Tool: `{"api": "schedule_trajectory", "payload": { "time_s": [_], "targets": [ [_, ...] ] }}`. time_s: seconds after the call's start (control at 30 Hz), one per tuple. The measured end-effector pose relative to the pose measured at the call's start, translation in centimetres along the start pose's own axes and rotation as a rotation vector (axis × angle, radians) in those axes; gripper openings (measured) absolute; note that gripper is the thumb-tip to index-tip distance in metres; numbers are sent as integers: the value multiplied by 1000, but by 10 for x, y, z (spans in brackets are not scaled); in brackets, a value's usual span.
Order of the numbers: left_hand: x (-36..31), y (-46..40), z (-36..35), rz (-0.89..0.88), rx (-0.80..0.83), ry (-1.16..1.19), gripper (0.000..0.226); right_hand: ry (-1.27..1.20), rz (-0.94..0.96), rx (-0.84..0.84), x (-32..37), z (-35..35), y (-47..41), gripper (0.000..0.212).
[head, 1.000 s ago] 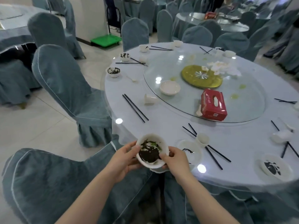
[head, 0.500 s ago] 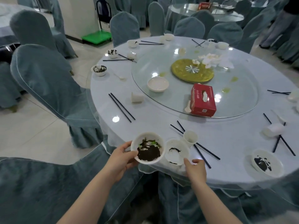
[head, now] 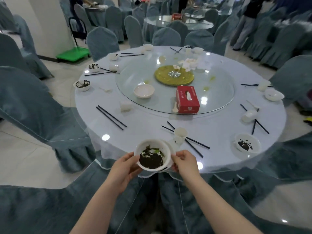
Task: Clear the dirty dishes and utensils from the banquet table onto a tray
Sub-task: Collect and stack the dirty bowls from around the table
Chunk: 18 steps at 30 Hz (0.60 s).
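Observation:
A white bowl (head: 152, 159) smeared with dark food scraps is at the near table edge, with my left hand (head: 125, 168) gripping its left rim. It rests over a second white bowl (head: 171, 147), of which only the right rim shows. My right hand (head: 184, 162) grips that rim from the right. Just beyond stand a paper cup (head: 180, 135) and crossed black chopsticks (head: 194, 144). Another dirty bowl (head: 247, 145) sits to the right. No tray is in view.
The round table (head: 152, 122) carries a glass turntable (head: 219, 92) with a red tissue box (head: 187, 99) and a bowl (head: 144, 91). More bowls, cups and chopsticks (head: 111, 117) ring the edge. Covered chairs (head: 33, 102) stand close. A green cart (head: 73, 54) is far left.
My left hand has carried the dirty bowl to the right, over the second bowl. My right hand has closed on that bowl's right rim. The view has pulled back from the table.

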<state>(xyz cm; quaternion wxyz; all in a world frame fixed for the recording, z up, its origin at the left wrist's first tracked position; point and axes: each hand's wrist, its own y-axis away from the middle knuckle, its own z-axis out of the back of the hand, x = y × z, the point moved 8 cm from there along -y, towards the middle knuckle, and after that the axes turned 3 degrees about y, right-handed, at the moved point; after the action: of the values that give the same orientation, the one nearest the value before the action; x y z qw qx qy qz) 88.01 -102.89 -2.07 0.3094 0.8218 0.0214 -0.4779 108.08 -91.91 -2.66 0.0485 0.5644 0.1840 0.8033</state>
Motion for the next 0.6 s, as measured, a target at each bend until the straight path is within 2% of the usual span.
{"api": "schedule_trajectory", "payload": {
  "time_s": [0.17,0.27,0.37,0.5,0.6],
  "targets": [
    [15,33,-11,-41,71,-34,10,-126,-2,-2,-12,11,62,6],
    [27,50,-23,-46,114,-10,14,-186,4,-31,-18,27,88,7],
    [39,64,-37,-26,154,35,28,-279,-11,-74,-26,49,106,7],
    [58,81,-67,93,287,-101,28,-367,-16,-87,-31,73,120,8],
    [59,83,-82,89,314,-93,23,-406,-17,-90,-33,88,122,10]
  ]
}}
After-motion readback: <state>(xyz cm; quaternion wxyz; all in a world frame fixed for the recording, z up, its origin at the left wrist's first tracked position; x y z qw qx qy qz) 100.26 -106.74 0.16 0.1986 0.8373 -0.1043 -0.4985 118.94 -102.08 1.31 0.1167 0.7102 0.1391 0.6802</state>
